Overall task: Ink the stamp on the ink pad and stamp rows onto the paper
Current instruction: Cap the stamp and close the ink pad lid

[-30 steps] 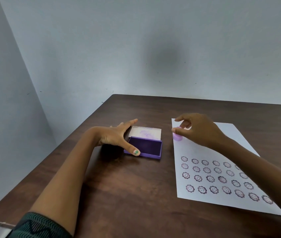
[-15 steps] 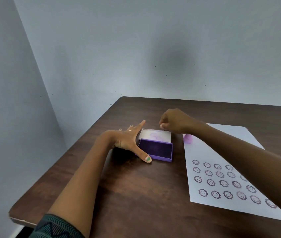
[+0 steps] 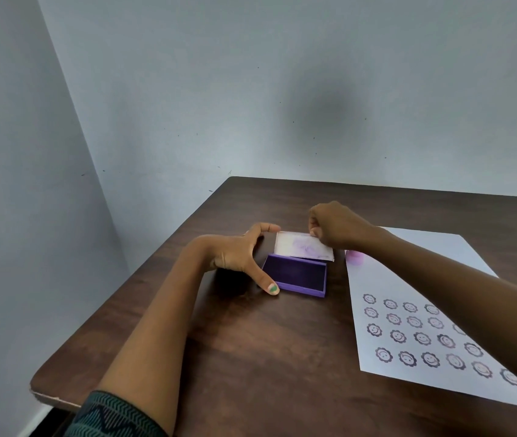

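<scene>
The table [image 3: 251, 357] fills the lower centre and right of the frame, its far left corner against the wall [image 3: 187, 89] that takes up the upper half. At mid-frame on the table sits the ink pad [image 3: 295, 275], its open lid [image 3: 301, 249] lying flat just behind it. The left hand [image 3: 238, 257] rests touching the pad's left side; the right hand [image 3: 333, 223] is at the lid's far right corner. The paper [image 3: 408, 279] lies to the right of the pad, with the stamp [image 3: 354, 257] on its upper left corner. Rows of stamped marks [image 3: 421, 337] cover the paper's lower part, at lower right of the frame.
</scene>
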`<state>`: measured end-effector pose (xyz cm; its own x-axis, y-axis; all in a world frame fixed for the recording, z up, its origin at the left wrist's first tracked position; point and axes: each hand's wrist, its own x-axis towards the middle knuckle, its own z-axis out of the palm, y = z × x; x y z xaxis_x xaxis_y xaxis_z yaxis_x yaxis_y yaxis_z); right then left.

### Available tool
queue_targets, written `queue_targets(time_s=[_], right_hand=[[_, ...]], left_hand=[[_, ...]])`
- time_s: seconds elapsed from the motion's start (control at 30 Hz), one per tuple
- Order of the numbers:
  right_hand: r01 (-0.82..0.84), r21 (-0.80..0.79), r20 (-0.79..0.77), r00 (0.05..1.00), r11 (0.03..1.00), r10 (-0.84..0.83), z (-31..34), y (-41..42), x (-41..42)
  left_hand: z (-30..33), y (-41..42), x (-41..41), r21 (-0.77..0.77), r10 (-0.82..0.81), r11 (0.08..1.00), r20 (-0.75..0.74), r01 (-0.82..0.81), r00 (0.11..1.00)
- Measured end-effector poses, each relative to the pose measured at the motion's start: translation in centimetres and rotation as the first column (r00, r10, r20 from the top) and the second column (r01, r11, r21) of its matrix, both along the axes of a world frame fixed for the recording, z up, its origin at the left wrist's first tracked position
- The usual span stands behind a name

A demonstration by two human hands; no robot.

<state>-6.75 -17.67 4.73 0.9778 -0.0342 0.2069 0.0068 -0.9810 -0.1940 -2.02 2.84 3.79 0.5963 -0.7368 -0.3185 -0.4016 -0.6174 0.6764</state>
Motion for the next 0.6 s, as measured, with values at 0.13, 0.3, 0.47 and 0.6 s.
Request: queue_targets(time_s=[0.13,0.3,0.47,0.6], right_hand=[[-0.020,0.029,0.074,0.997,0.999,0.017,0.3,-0.2,-0.9],[-0.065,0.068,0.145,0.988,0.996,0.054,0.8,0.4,-2.6],[-0.134,0.097,0.144,0.982,0.986,0.120,2.0,1.3,-3.6],[-0.173,0.118,0.140,0.978,0.978,0.156,2.7,2.0,-4.6]], left_hand=[[0.0,0.0,0.1,0.022,0.009,1.000,0.009,-0.009,1.000],[-0.2,-0.1,0.0,0.044,0.018,0.999,0.027,-0.020,0.999],[-0.3,-0.1,0.2,0.036,0.007,0.999,0.021,-0.008,1.000],[-0.4,-0.1,0.2,0.020,-0.007,1.000,0.032,0.007,0.999]])
